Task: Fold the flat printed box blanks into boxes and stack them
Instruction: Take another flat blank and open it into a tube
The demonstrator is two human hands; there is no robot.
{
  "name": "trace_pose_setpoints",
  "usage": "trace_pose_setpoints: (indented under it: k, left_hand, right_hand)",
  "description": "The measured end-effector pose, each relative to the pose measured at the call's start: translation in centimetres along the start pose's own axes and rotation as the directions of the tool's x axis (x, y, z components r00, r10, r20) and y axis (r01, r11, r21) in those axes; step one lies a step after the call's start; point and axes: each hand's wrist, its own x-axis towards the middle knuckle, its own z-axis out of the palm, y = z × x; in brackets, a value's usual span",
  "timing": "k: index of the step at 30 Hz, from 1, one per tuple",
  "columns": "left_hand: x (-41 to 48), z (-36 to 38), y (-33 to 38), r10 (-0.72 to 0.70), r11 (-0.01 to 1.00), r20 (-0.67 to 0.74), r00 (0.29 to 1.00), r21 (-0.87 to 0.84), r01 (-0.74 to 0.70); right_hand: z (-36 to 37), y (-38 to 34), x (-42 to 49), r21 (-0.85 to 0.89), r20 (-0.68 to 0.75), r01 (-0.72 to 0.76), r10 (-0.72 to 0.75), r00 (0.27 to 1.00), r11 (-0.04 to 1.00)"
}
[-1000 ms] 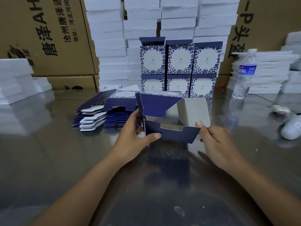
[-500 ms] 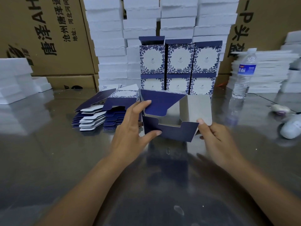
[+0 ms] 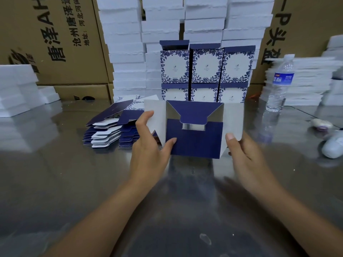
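The half-folded box [image 3: 194,138] is sitting between both hands over the steel table [image 3: 55,173], its navy bottom flaps facing the camera. It is covering part of the finished boxes [image 3: 206,67] stacked behind, and flat blanks [image 3: 109,132] are lying just left. The left hand [image 3: 148,145] and right hand [image 3: 245,153] are each pinching a white side flap, with the right fingers hidden behind.

We see dim, even light from overhead. The glossy tabletop [image 3: 55,173] carries pale glare and soft dark shadows under the forearms. Straight lines bow at the wide-angle edges, and the white stacks [image 3: 306,80] on the right are blurred.
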Motion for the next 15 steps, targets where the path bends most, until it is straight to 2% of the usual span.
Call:
trace_pose_setpoints:
  k: [3, 6, 9, 11, 13, 15]
  left_hand:
    - [0.1, 0.1, 0.2, -0.050, 0.998, -0.022, 0.998, -0.042, 0.049]
    - [0.0, 0.0, 0.5, -0.050, 0.997, -0.035, 0.998, -0.055, 0.048]
    - [0.0, 0.0, 0.7, -0.051, 0.995, -0.032, 0.998, -0.090, 0.048]
    - [0.1, 0.0, 0.9, -0.055, 0.992, -0.047, 0.997, -0.117, 0.049]
    - [0.0, 0.1, 1.0, -0.061, 0.990, -0.051, 0.997, -0.134, 0.054]
    - [-0.1, 0.2, 1.2, -0.032, 0.989, -0.059, 0.998, -0.144, 0.024]
  right_hand:
    - [0.4, 0.1, -0.1, -0.017, 0.061, 0.014, -0.013, 0.998, 1.000]
    - [0.7, 0.2, -0.2, -0.094, 0.006, -0.029, 0.030, 1.000, 0.995]
    - [0.6, 0.2, 0.0, -0.210, -0.080, -0.168, 0.155, 0.985, 0.963]
    - [0.4, 0.1, 0.1, -0.307, -0.017, -0.306, 0.316, 0.949, 0.901]
    - [0.3, -0.2, 0.1, -0.269, 0.068, -0.393, 0.424, 0.903, 0.880]
    - [0.4, -0.5, 0.2, -0.110, 0.083, -0.451, 0.460, 0.884, 0.886]
